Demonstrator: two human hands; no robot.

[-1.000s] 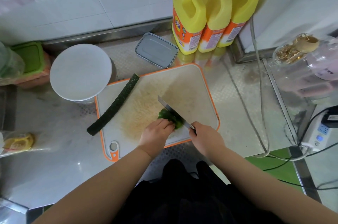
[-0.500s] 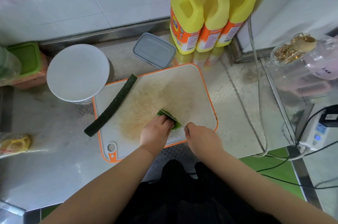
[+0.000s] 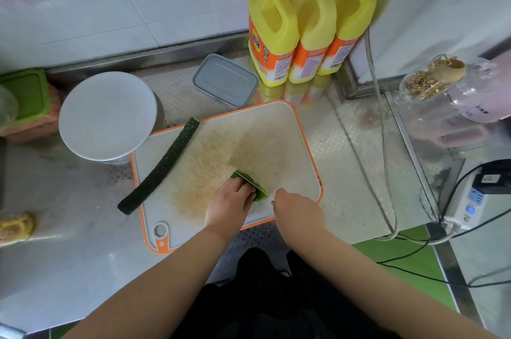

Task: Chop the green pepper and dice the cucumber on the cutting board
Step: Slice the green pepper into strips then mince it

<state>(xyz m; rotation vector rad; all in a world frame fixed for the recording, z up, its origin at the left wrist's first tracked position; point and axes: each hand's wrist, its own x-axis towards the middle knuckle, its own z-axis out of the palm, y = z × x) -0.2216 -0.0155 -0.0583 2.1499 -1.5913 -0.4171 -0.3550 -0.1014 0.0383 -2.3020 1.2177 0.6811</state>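
Left hand [image 3: 231, 203] pins green pepper [image 3: 255, 189]; bottle labels [image 3: 260, 46] seemingly illegible.

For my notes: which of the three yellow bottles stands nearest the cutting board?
The leftmost yellow bottle, beside the grey lidded container; the other two stand farther right, behind it.

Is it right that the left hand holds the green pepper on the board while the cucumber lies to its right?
No. The head view shows the cucumber lying to the left of the green pepper, which the left hand holds on the cutting board.
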